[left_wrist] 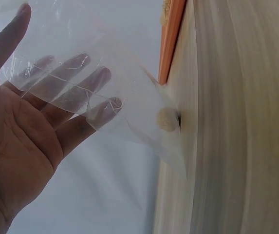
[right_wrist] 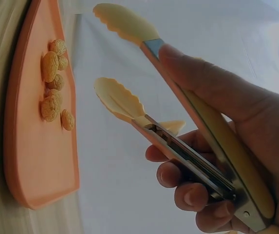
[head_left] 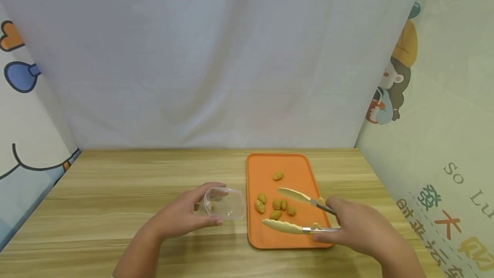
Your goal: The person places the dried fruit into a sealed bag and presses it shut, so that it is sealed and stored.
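Note:
My left hand [head_left: 183, 216] grips a clear plastic container [head_left: 234, 204] from its left side, thumb on the near wall and fingers on the far one. Through the plastic, one yellow-brown nut-like piece [left_wrist: 166, 120] shows at the bottom in the left wrist view. My right hand [head_left: 356, 226] holds tongs [head_left: 285, 226] with cream scalloped tips, their arms spread and nothing between them. Below the tips, several similar pieces [head_left: 276, 204] lie on an orange tray [head_left: 285, 239]; one [head_left: 278, 176] sits apart toward the far end.
The wood-grain table [head_left: 115, 183] carries the tray right of the container. A pale curtain [head_left: 231, 55] hangs behind the table's far edge. Printed cloths stand at both sides, the right one [head_left: 436, 140] with lettering.

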